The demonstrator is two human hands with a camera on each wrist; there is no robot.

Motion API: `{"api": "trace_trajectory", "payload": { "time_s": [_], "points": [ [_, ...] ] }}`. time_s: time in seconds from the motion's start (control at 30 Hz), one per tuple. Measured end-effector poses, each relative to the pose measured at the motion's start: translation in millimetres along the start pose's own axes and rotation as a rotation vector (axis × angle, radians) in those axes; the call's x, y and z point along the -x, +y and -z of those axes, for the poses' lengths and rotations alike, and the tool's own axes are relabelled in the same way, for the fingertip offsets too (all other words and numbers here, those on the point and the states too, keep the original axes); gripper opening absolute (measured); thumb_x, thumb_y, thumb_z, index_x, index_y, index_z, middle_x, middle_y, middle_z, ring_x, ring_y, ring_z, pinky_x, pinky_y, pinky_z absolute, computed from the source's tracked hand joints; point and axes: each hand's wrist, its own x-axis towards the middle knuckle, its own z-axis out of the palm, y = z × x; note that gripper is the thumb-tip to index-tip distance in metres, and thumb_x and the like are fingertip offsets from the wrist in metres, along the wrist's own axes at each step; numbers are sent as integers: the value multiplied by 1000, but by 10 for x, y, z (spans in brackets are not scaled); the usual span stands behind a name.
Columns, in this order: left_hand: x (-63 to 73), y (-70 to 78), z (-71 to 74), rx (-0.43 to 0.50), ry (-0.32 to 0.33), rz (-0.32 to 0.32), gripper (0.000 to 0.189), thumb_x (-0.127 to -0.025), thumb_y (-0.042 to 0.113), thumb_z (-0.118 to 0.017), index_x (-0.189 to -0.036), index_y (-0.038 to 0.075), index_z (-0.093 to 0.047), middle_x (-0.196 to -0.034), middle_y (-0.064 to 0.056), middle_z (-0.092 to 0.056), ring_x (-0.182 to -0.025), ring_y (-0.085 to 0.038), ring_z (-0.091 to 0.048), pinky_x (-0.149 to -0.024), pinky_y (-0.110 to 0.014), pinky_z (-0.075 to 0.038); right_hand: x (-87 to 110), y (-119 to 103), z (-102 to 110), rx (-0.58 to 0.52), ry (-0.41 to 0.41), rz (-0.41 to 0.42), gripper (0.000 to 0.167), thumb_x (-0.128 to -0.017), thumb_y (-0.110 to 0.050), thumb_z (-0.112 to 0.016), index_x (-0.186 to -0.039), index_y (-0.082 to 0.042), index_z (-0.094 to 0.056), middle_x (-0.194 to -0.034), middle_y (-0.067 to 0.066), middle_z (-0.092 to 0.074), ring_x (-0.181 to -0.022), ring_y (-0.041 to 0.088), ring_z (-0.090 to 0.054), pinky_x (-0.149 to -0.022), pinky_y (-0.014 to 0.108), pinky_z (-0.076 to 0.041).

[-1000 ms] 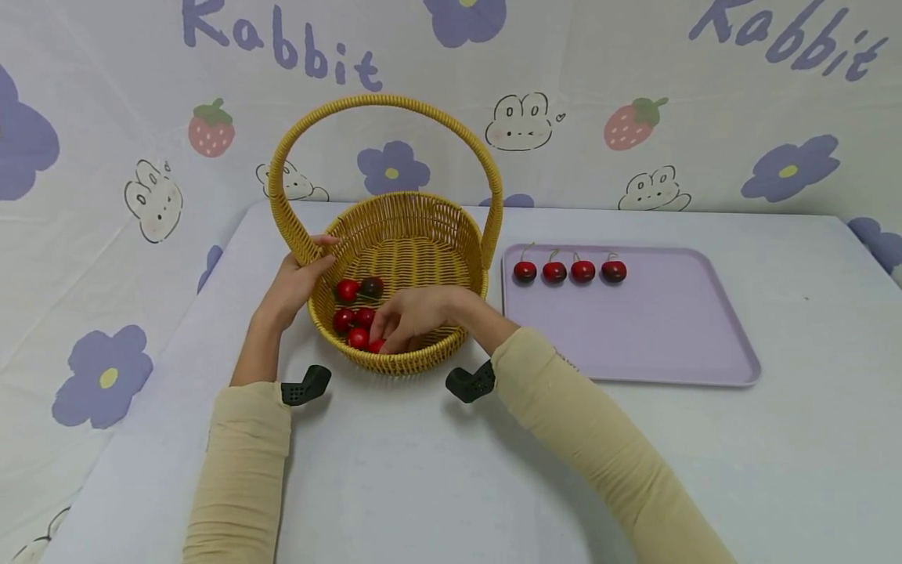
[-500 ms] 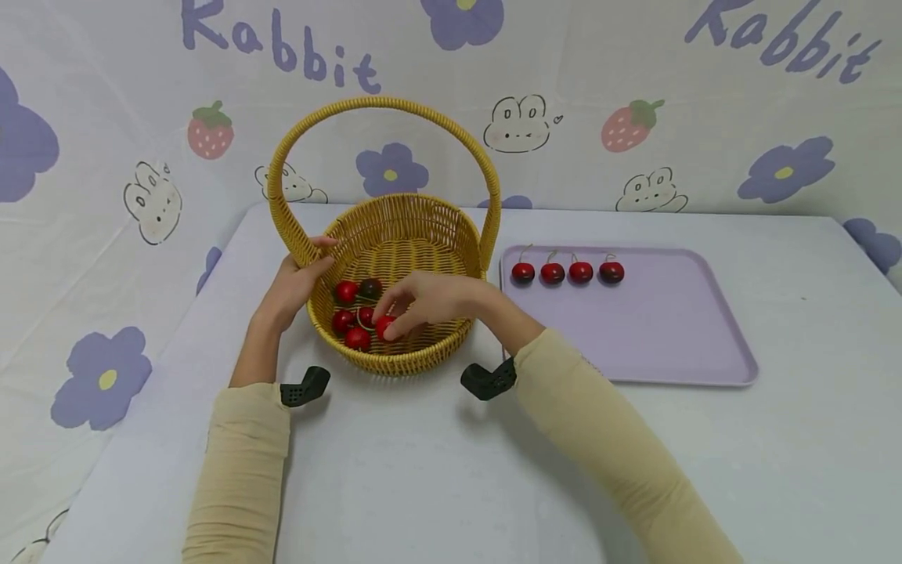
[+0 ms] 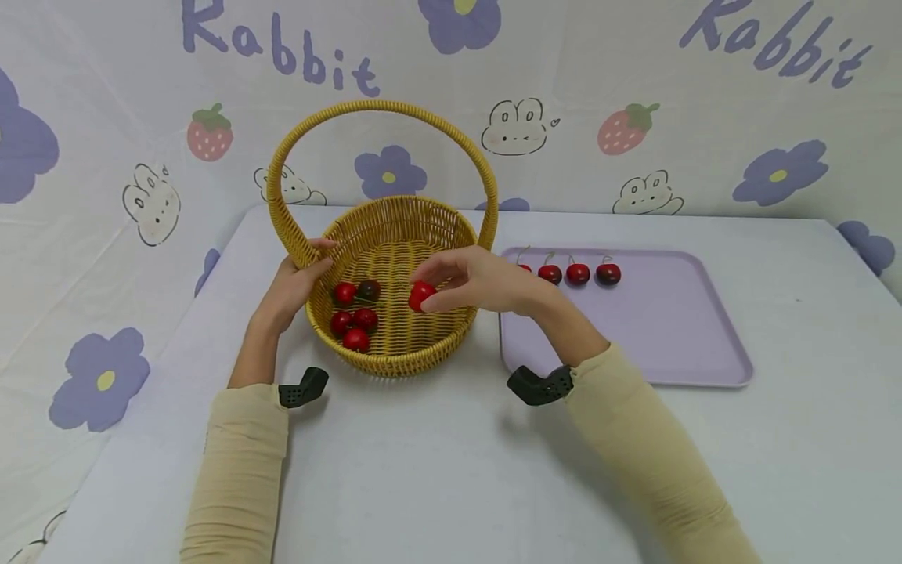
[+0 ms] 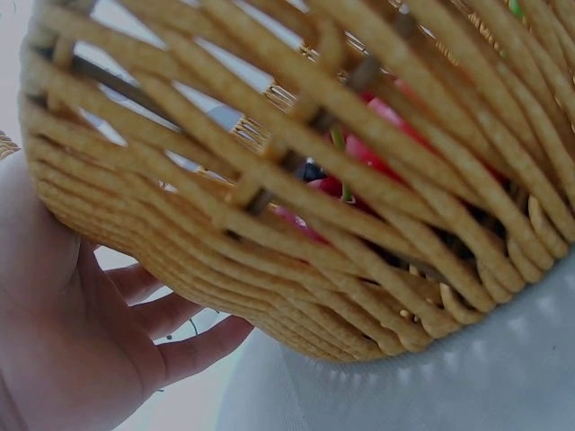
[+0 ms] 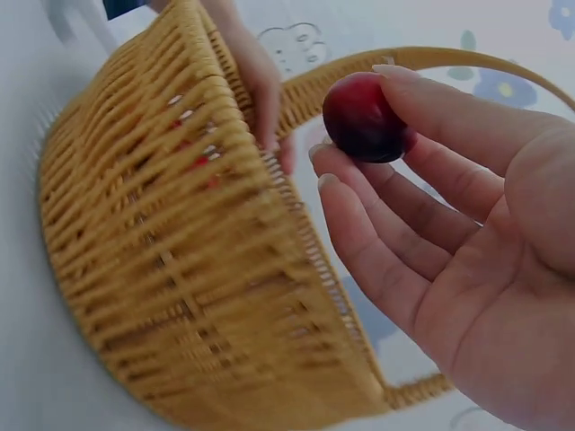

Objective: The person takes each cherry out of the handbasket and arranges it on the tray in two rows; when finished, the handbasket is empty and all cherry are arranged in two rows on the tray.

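Pinching a cherry (image 3: pixel 422 297) in your part-closed right hand (image 3: pixel 482 280), over the basket (image 3: pixel 402 365), toward 3 o'clock.
Probably light, smooth, slippery: hold its middle gently; your left hand (image 3: pixel 292 283) grips the basket at 9 o'clock.

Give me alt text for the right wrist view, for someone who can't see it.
The right hand pinches a shiny dark red cherry. The left hand holds a yellow wicker basket at its rim. Behind is a patterned backdrop.
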Motion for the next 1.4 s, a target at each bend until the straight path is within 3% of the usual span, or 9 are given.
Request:
{"api": "trace_trajectory", "payload": {
  "time_s": [0.17, 0.43, 0.67, 0.9, 1.0, 1.2, 1.4],
  "points": [
    [1, 5, -3, -9, 2, -3, 39, -102, 12, -41, -139, 2, -40, -145, -19, -35, -134, -32, -30, -108, -52, -21, 224, -10, 108, -78, 51, 6, 36, -88, -12, -69, -121, -4, -60, -112, 8, -63, -106, 22, -58, -90, 35, -47],
    [9, 1, -10, -13, 1, -8, 38, -102, 12, -41, -139, 2, -40, -145, -19, -35, -134, -33, -30, -108, -52, -21, 611, -2, 333, -119, 147, 6, 37, -89, -13, -69, -121, -1, -58, -114, 13, -60, -100, 27, -61, -88, 37, -48],
    [10, 5, -8, 4, -3, -26, 39, -101, 12, -43, -138, 0, -41, -145, -18, -36, -135, -31, -29, -108, -51, -22, 921, 37, 568, -68, 351, -61, 38, -87, -17, -71, -121, -5, -59, -109, 11, -62, -86, 26, -60, -70, 30, -47],
    [5, 3, -9, 0, -2, -38, 38, -101, 13, -43, -136, -1, -42, -144, -17, -37, -134, -30, -30, -107, -50, -24, 1149, 121, 735, -45, 523, -110, 39, -92, -22, -65, -128, -12, -57, -116, 6, -59, -93, 21, -60, -73, 26, -47],
    [4, -2, -13, -6, 0, -33, 38, -101, 13, -43, -136, -1, -42, -145, -18, -36, -135, -31, -30, -107, -50, -23, 1184, 199, 802, -121, 578, -76, 40, -92, -20, -64, -130, -10, -55, -116, 8, -57, -94, 18, -63, -80, 22, -48],
    [-6, -2, -15, -15, 6, -28, 37, -101, 13, -44, -135, 0, -43, -144, -18, -37, -135, -32, -30, -107, -51, -23, 1207, 386, 954, -400, 686, 23, 41, -89, -11, -67, -126, -2, -54, -114, 13, -54, -93, 20, -64, -83, 23, -49],
    [2, 13, -18, -17, 11, -18, 37, -101, 13, -43, -136, 0, -42, -145, -18, -36, -135, -32, -30, -108, -52, -22, 1301, 548, 1089, -575, 808, -31, 55, -82, -14, -73, -131, 0, -50, -118, 11, -50, -93, 18, -65, -81, 23, -50]
  ]
}}
